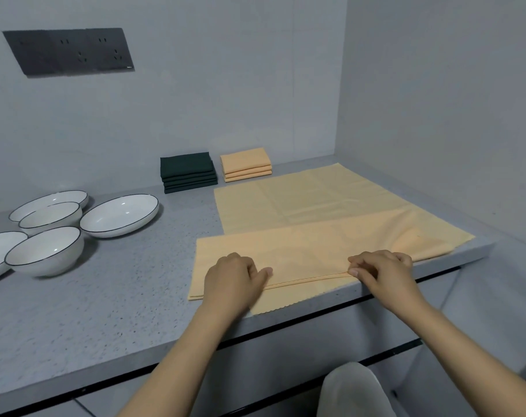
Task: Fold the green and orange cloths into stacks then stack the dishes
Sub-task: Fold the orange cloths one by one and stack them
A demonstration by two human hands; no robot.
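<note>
Both hands work the near edge of the orange cloth [313, 251], which lies across the right end of the desk [120, 296], its front half doubled over and its scalloped hem hanging just past the desk's edge. The left hand [234, 278] rests curled on the fold near the left corner, thumb stretched along the edge as if to pin the layers, though I cannot tell whether it pinches them. The right hand [379, 272] pinches the folded edge between thumb and fingertips, likely to line it up before the next fold. Behind, against the wall, a green stack [188, 173] and an orange stack [245, 164] sit side by side, apparently done. The dishes [120, 215] wait spread out on the left, not yet stacked, well clear of the folding.
</note>
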